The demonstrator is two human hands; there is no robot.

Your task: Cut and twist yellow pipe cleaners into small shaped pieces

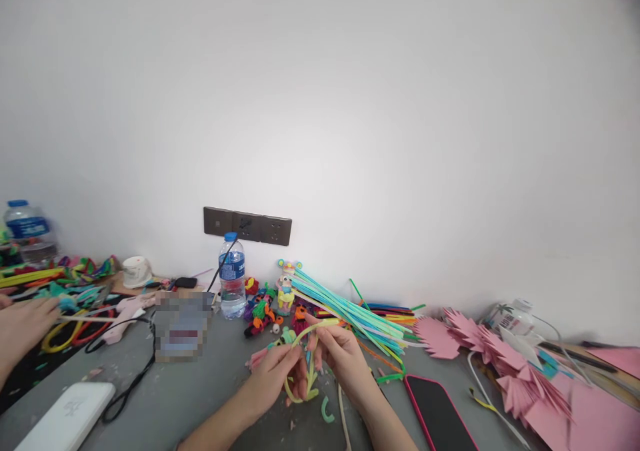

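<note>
Between my two hands is a yellow pipe cleaner [294, 398], bent into loops. My left hand [279, 371] pinches its left side with thumb and fingers. Close beside it, my right hand [336, 350] grips the upper right part, fingers closed. Some of the loops hang below the fingertips, and my fingers hide part of the piece. A short pale green curved scrap [327, 410] lies on the grey table just beneath. Behind my hands a bundle of blue and green pipe cleaners [357, 311] lies beside small colourful figures [263, 310].
A water bottle [233, 279] stands at the back near the wall sockets [247, 226]. A phone [440, 414] lies to the right, before folded pink paper [530, 384]. At left are a white power bank [70, 418], a black cable [133, 388] and another person's hand [27, 328].
</note>
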